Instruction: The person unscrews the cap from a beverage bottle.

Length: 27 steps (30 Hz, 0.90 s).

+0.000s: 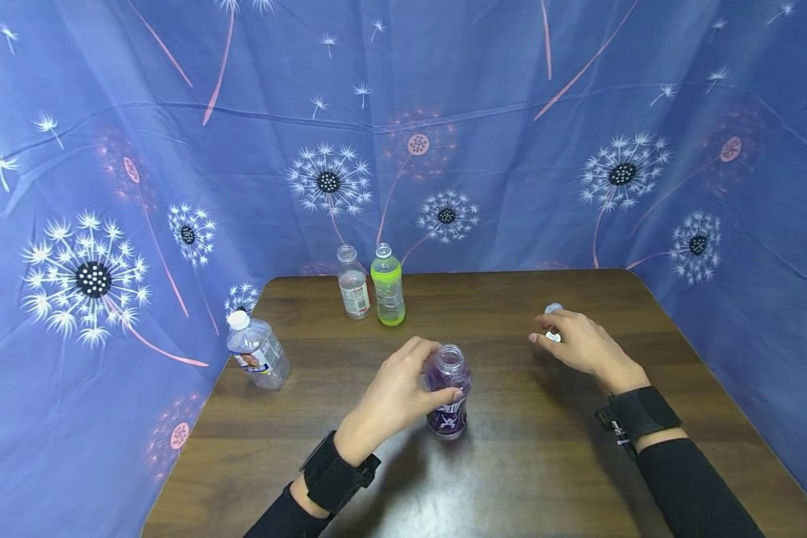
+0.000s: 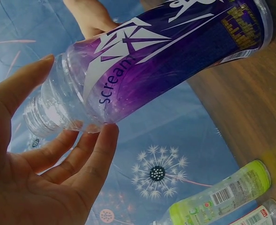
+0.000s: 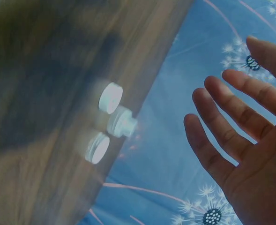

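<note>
Your left hand grips the uncapped purple bottle near its shoulder; its long axis stands upright on the worktop, left of your right hand, which is loose-fingered and empty near white caps.

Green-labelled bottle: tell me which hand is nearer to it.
Left. The left hand is on the near side of the green-labelled bottle, around the purple bottle; the right hand is farther off to the right, near the white caps.
</note>
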Motion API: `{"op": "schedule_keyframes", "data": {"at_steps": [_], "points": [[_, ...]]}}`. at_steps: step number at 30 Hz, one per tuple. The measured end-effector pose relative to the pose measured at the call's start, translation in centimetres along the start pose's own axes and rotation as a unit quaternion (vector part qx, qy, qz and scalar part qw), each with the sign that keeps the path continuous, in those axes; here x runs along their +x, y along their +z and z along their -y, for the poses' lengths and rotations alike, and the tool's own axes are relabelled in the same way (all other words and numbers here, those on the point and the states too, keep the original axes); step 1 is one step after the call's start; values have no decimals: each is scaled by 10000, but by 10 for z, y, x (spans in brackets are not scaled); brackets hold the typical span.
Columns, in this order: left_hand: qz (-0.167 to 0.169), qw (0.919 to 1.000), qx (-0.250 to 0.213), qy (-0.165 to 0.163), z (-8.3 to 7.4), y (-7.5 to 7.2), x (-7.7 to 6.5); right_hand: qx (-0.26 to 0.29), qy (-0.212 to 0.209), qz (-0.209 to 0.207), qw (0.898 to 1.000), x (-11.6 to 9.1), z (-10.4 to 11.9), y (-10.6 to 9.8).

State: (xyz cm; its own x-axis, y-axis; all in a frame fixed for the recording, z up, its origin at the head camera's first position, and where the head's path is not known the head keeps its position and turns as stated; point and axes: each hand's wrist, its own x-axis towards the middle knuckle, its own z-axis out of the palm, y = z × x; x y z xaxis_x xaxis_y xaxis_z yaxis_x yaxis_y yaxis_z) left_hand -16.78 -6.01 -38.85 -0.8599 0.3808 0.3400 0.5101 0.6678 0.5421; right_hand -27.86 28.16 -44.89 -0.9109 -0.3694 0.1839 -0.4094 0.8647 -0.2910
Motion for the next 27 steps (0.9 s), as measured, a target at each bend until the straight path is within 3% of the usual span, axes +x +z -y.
{"op": "schedule_keyframes", "data": {"at_steps": [5, 13, 20, 27], "points": [[-26, 10000, 23, 32, 0, 3, 1, -167, 141, 327, 9992, 13, -16, -5], [-80, 10000, -5, 20, 2, 4, -1, -437, 318, 469, 9974, 32, -35, -8], [-133, 9999, -66, -15, 1, 4, -1, -791, 565, 693, 9929, 53, -53, 0], [-158, 9997, -184, -1, 3, 6, -4, -660, 913, 1225, 9861, 65, -71, 16]]}}
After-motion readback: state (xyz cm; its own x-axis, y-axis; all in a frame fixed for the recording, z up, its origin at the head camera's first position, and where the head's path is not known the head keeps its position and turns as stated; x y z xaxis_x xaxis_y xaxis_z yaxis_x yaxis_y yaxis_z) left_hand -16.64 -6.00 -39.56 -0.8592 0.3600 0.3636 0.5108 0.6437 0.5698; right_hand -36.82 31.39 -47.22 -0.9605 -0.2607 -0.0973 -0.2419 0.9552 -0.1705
